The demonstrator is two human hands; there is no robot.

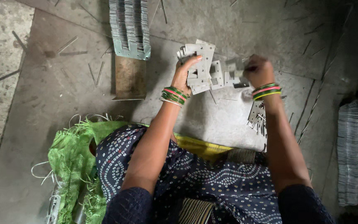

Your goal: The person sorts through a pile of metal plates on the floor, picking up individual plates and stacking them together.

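Metal: thin grey stamped plates, square with cut-outs, fill both hands.
Left hand: the left hand (186, 71) is closed around a fanned stack of plates (199, 66), thumb across the front, fingers hidden behind; the stack stands nearly upright above the floor.
Right hand: the right hand (258, 70) is curled into a loose fist over a few more plates (233, 72), which are blurred; it grips them, but how many I cannot tell.
Between hands: the two bunches meet edge to edge, just beside each other.
Wrists: green, red and yellow bangles (174, 95) on the left, a like set on the right.
Below right hand: a small loose pile (257, 118) of plates lies on the floor near the right forearm.
Ahead: a long packed row (129, 27) of plates rests on a rusty tray (130, 76), well apart from the hands.
Far right: another row (352, 149) lies along the edge.
Floor: grey sheet floor (54, 124), scattered with thin metal slivers.
Lap: dark blue dotted cloth (212, 182) over the knees, a frayed green sack (73, 161) at the left side, a yellow cloth (199, 146) under the knees.
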